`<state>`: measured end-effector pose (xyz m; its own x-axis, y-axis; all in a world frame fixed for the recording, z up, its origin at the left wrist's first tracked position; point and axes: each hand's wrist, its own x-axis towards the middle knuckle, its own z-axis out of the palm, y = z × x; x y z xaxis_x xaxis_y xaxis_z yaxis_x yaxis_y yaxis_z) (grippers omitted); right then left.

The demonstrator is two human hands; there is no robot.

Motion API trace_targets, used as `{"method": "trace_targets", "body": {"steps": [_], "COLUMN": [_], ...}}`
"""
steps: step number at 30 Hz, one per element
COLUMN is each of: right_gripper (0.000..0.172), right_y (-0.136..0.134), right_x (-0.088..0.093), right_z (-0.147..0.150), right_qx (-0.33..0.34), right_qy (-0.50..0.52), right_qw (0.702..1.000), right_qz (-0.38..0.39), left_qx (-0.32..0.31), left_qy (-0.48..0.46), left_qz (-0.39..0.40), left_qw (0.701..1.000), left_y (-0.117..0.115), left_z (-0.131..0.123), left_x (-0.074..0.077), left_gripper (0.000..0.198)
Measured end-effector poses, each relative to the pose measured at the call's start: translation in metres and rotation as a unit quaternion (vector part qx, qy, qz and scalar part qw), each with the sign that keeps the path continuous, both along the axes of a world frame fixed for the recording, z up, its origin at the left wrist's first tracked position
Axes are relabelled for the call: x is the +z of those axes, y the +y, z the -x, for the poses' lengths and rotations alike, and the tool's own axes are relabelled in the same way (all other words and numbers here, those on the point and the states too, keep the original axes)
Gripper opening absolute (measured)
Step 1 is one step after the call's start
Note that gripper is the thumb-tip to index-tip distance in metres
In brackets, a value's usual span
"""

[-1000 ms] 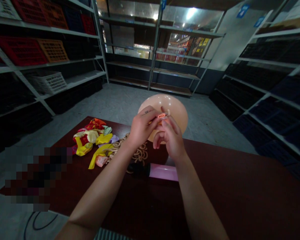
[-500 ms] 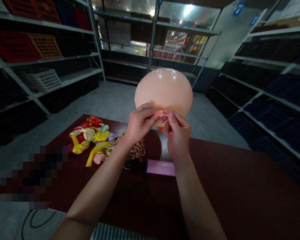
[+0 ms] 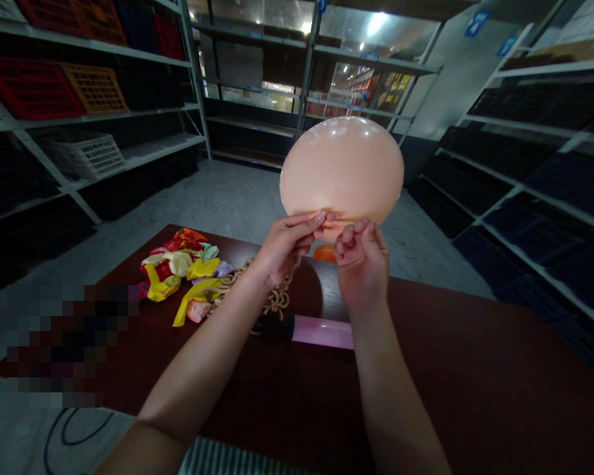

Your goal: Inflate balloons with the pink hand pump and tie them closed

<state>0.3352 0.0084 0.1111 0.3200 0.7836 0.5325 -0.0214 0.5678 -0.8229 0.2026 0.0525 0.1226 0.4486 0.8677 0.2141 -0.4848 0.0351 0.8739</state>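
An inflated peach balloon floats above the dark red table, held up at its neck. My left hand pinches the neck from the left with fingers pressed together. My right hand is closed on the neck from the right, knuckles toward me. The neck's orange tip hangs just below the fingers.
A pile of limp coloured balloons and a heap of tan string lie left of my hands. A pink and black pump lies under my wrists. Metal shelves with crates line both sides. A blurred patch covers the table's left end.
Both hands have lifted the balloon higher and a little to the right. It now stands fully above my fingers instead of behind them.
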Motion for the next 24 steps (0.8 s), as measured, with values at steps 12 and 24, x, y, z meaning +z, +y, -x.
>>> {"method": "trace_targets", "body": {"steps": [12,24], "right_gripper": [0.026,0.018], "right_y": [-0.007,-0.009], "right_x": [-0.012,0.008], "right_z": [0.02,-0.006], "right_qx": [-0.287,-0.059], "right_qy": [-0.491,-0.124], "right_qw": [0.822,0.989], "right_qz": [-0.02,0.061], "left_qx": [0.094,0.134], "left_qy": [-0.072,0.062], "left_qz": [0.041,-0.073], "left_qw": [0.992,0.986], "left_y": [-0.008,0.001], "left_z": [-0.01,-0.006], "left_x": [0.003,-0.006], "left_gripper": [0.015,0.018]}}
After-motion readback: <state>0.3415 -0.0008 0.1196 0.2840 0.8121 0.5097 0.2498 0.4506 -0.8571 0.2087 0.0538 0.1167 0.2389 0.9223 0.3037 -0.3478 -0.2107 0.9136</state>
